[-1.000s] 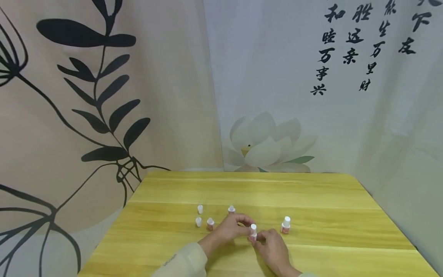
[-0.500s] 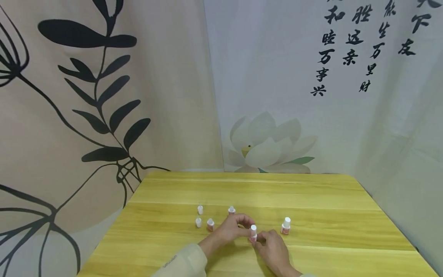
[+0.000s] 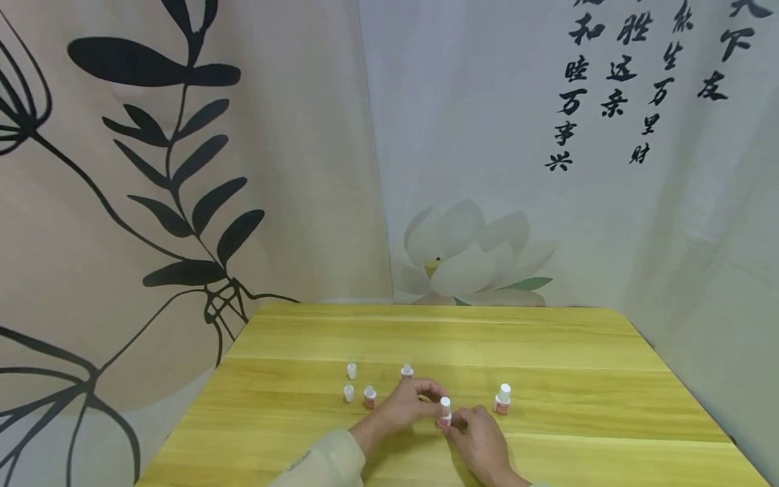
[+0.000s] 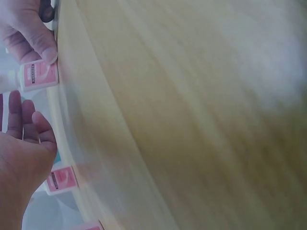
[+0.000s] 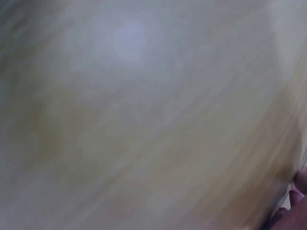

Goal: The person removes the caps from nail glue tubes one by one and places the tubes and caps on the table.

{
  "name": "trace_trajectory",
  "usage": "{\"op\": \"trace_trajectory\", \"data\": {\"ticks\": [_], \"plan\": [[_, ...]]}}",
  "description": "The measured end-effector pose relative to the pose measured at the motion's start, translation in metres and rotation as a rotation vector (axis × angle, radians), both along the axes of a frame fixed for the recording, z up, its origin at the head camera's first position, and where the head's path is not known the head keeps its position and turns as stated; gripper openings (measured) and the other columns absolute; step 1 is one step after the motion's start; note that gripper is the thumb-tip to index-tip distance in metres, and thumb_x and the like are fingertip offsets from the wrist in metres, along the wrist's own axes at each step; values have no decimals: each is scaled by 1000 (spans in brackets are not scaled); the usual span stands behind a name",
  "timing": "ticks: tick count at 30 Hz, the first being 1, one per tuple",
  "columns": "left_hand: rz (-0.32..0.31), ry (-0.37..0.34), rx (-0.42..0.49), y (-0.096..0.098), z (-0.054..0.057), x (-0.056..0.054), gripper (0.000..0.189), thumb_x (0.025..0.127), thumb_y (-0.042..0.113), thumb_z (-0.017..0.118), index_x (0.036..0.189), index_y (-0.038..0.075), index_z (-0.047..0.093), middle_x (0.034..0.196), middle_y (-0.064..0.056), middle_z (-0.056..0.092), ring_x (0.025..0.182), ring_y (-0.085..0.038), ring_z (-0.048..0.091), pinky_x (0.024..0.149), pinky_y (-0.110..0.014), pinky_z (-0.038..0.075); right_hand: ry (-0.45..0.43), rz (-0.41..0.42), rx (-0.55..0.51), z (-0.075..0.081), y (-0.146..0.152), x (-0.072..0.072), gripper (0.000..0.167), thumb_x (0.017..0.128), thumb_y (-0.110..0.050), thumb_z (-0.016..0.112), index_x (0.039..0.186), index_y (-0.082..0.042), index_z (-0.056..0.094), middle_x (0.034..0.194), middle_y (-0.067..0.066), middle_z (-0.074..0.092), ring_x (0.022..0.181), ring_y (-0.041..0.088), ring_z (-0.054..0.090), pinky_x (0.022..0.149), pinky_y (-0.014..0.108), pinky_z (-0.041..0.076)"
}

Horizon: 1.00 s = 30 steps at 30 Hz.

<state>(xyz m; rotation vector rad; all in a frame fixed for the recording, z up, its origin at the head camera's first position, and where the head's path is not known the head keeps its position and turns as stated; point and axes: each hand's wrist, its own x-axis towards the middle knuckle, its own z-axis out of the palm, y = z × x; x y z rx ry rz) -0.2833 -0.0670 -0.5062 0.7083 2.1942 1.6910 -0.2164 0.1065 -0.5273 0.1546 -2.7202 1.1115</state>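
Note:
A small white bottle with a pink label (image 4: 41, 75) stands between my two hands in front of me. My left hand (image 3: 406, 404) pinches its white cap (image 3: 445, 402) between thumb and forefinger, the other fingers loosely bent. Low on the body, my right hand (image 3: 483, 441) grips the bottle with thumb and fingertips. In the left wrist view the right thumb lies over the label's lower end. The right wrist view catches mostly blurred wood, with a few fingers (image 5: 295, 211) in its lower right corner.
Two bottles with bare nozzles stand left, one near the left forearm (image 3: 370, 397), one partly behind the left hand (image 3: 407, 370). Beyond them sit two loose white caps, a far cap (image 3: 351, 370) and a nearer cap (image 3: 349, 393). Another capped bottle (image 3: 502, 399) stands right on the wooden table (image 3: 578, 352).
Both hands keep the same hold on the bottle, with hardly any visible motion. The whole head view has shifted down very slightly.

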Motion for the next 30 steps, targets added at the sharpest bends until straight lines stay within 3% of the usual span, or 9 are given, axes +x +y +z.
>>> {"op": "trace_trajectory", "data": {"ticks": [13, 19, 30], "plan": [[-21, -16, 10, -3, 3, 2, 22, 88, 12, 75, 107, 3, 71, 96, 0, 67, 95, -18, 59, 86, -35, 47, -29, 19, -15, -2, -1, -1, 17, 85, -35, 77, 87, -18, 75, 88, -4, 59, 85, 14, 52, 71, 39, 47], [-39, -26, 11, -4, 3, 2, 15, 87, 14, 76, 101, 9, 73, 94, 2, 67, 95, -20, 60, 87, -36, 46, -24, 18, -8, -2, 0, -1, 17, 85, -35, 78, 87, -18, 76, 87, -5, 60, 85, 13, 52, 71, 39, 47], [-40, -26, 14, -2, 3, 2, 16, 86, 13, 76, 100, 8, 70, 94, 0, 66, 94, -19, 59, 87, -34, 46, -22, 20, -22, -1, 1, -1, 14, 84, -31, 78, 86, -18, 75, 87, -5, 58, 85, 13, 52, 72, 39, 47]]}}
